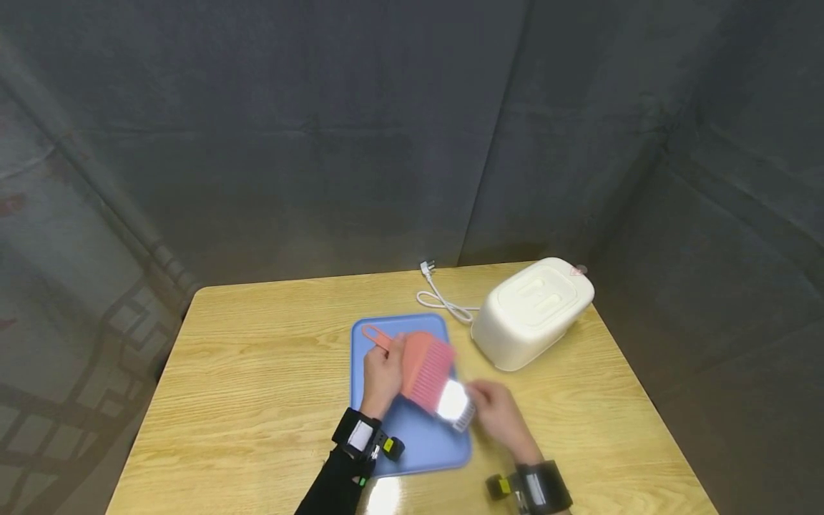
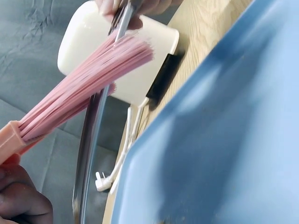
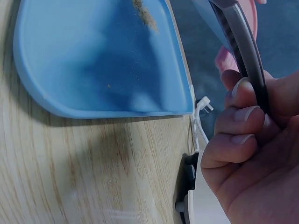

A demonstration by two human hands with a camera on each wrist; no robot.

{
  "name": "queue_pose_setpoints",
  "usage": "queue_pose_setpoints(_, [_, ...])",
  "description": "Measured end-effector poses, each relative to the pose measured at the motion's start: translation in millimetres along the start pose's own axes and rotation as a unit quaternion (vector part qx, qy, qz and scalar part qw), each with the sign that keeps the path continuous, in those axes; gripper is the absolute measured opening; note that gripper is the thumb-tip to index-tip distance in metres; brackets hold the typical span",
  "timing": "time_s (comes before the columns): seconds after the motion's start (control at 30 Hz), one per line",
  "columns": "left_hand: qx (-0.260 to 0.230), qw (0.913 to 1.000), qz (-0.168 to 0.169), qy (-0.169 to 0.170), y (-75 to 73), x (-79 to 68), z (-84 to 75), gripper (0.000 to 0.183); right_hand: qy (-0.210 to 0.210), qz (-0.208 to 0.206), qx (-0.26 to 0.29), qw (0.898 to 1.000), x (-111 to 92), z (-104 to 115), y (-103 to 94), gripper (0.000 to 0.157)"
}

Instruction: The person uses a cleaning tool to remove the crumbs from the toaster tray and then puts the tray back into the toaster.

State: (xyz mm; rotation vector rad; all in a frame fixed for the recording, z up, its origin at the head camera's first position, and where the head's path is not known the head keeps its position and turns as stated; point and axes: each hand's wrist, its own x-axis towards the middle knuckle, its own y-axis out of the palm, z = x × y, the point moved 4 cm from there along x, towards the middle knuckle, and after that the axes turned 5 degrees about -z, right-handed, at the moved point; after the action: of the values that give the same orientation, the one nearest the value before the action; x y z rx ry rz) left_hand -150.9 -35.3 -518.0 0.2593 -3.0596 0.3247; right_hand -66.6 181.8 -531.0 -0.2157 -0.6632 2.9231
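My left hand (image 1: 382, 375) grips the handle of a hand brush (image 1: 430, 372) with a coral body and pink bristles. In my right hand (image 1: 498, 415), curled fingers hold the end of a thin, shiny metal crumb tray (image 1: 454, 403). The left wrist view shows the brush's bristles (image 2: 88, 84) lying across the metal tray's edge (image 2: 88, 154). Both things are held above a blue tray (image 1: 434, 450) on the table. Brownish crumbs (image 3: 147, 19) lie on the blue tray in the right wrist view. The metal tray's far part is hidden behind the brush in the head view.
A white toaster-like appliance (image 1: 534, 311) stands right of the blue tray, near the table's back right. Its white cord (image 1: 444, 304) and plug (image 1: 427, 267) lie behind the tray. The wooden table (image 1: 257, 372) extends to the left; dark cloth (image 1: 322, 143) hangs behind.
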Motion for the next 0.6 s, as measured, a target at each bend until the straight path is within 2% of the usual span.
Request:
queue_pose_setpoints(0.37, [0.004, 0.9994, -0.028, 0.018, -17.1, 15.7, 7.6, 0.05, 0.011, -0.001, -0.001, 1.0, 0.3, -4.0, -0.2, 0.016])
queue_pose_setpoints(0.6, [0.009, 0.9971, -0.072, 0.022, -27.9, 23.8, 13.4, 0.049, 0.004, -0.004, -0.009, 1.0, 0.5, -4.6, -0.8, 0.017])
